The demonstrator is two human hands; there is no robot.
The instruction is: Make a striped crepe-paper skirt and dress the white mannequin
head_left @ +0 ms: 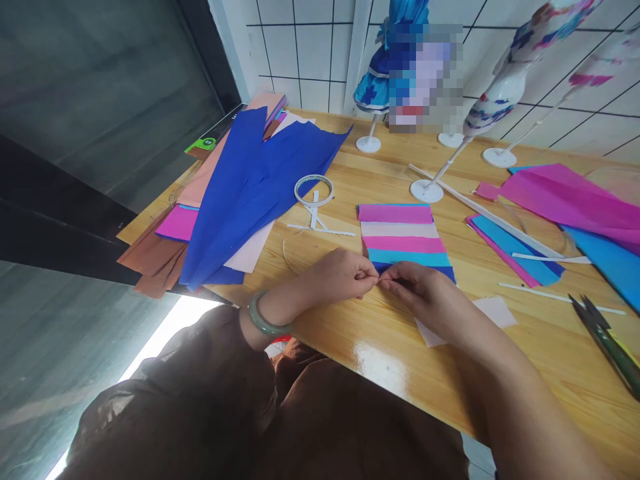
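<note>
My left hand [345, 275], below a green bracelet [267, 317], is closed in a pinch. Fingertip to fingertip with it, my right hand [417, 288] pinches too. Whatever lies between the fingers is too small to make out. Just beyond my hands is a sheet of layered crepe paper strips [400, 230] in pink, pale, turquoise and dark blue; my fingers cover part of its near edge. A pale paper piece [495, 311] lies partly under my right forearm. Left of the striped sheet, a roll of tape [314, 191] rests by several white strips [320, 231].
Blue crepe paper [235, 180] covers folded papers at the left, near a green tape measure [203, 145]. Scissors [607, 343] lie at the right. Pink paper [575, 200] and a folded blue piece [517, 250] sit behind them. Dressed doll stands [427, 191] line the tiled wall.
</note>
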